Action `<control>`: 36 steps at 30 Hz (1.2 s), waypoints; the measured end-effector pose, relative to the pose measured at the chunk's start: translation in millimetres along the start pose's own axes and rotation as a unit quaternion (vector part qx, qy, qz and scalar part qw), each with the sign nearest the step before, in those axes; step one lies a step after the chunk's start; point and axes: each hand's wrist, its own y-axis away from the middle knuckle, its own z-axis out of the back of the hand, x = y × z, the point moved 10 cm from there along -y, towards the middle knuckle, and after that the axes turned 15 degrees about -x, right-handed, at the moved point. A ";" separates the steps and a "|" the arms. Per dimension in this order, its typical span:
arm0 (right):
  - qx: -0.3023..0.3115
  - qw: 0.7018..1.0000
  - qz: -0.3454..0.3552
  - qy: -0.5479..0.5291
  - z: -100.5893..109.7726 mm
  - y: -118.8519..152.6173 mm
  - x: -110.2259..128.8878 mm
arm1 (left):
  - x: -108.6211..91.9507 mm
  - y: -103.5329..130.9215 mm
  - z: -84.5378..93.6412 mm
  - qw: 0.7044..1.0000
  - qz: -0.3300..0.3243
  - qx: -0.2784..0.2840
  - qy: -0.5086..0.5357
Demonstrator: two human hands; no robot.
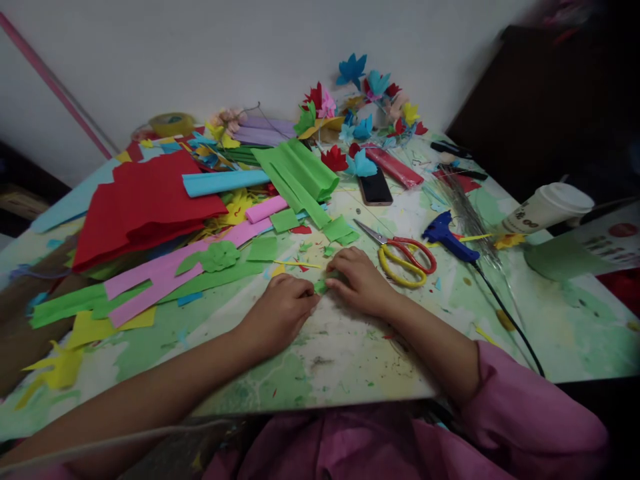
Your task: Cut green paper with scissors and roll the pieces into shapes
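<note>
Between my two hands is a small piece of green crepe paper [320, 287], mostly covered by the fingers. My left hand [285, 308] is closed, thumb and fingers pinching the paper's left side. My right hand [359, 280] curls over its right side, fingertips bent onto it. Just beyond the hands lie a thin yellow strip [299, 265] and green paper squares [263, 249]. Scissors [400, 253] with red and yellow handles rest to the right of my right hand. A cut green paper flower [220, 257] lies on pink strips at the left.
Red paper sheets [145, 200] and a green crepe sheet [297, 173] cover the left and middle. A blue glue gun [450, 238], wires [463, 193] and a lidded paper cup [547, 208] stand right. A phone [375, 188] and paper flowers [363, 127] lie behind.
</note>
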 end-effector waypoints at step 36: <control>-0.099 0.974 0.025 -0.201 7.9 1.1 12.1 | 22.0 -5.1 21.2 0.982 0.075 -0.138 0.105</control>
